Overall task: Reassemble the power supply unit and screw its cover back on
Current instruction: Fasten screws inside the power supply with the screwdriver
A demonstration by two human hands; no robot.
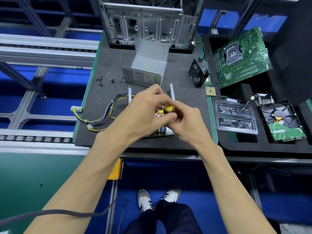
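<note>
Both hands are over the open grey sheet-metal power supply unit base [172,93], which sits near the front middle of the dark foam-covered surface [104,68]. The right hand [187,124] has its fingers curled round a screwdriver with a yellow-capped handle [168,108], held roughly upright over the unit's interior. The left hand [143,114] arches across from the other side, fingertips meeting near the handle top; likely steadying the tool or the board under it, though whether it actually grips the handle I cannot tell — the contact is hidden.

My read: an internal screw is being driven, so the board goes down before the lid.

How the unit looks: only two upright side flanges and a bit of yellowish circuit board [160,113] show past the hands. Its bundle of multicoloured wires with white connectors [108,108] trails out left across the foam, kept clear of the work.

The folded grey metal cover with a printed label [143,76] stands just behind the base — off, waiting its turn. The small black loose screws [101,80] lie scattered to the left of the cover, within reach for refitting.

Other parts are parked well aside on the right: a black fan [198,73], a green motherboard [241,58], a clear plastic screw tray [235,117] and a hard drive [283,120]. An empty silver computer chassis [146,22] stands at the back.
</note>
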